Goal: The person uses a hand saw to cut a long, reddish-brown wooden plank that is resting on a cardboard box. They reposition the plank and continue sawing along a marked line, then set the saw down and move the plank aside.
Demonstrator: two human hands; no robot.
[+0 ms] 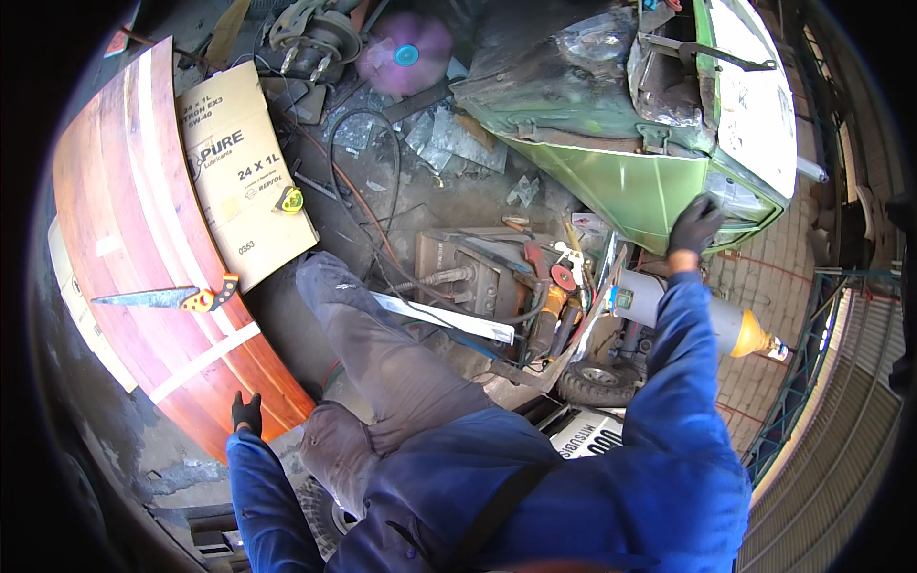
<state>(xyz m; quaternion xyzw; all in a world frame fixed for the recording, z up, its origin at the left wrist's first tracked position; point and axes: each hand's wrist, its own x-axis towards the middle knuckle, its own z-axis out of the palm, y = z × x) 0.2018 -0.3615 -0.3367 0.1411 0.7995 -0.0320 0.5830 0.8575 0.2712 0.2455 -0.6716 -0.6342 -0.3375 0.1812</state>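
Brown cardboard box [239, 172] lies beside red board [143, 248] under gloved left hand [246, 413].

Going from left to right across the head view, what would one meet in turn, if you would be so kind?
Hand saw on the red-brown board → left hand → cardboard box → welding machine → grey gas cylinder, with the right hand on the green car body.

A grimy concrete floor [449, 205] strewn with metal scraps [458, 138] and black cables [368, 153] — a workshop yard in daylight. To the right, brick paving [764, 296] runs beside a green metal railing [812, 325]. A flattened cardboard box [239, 172] lies on the left, a wheel hub [315, 38] beyond it.
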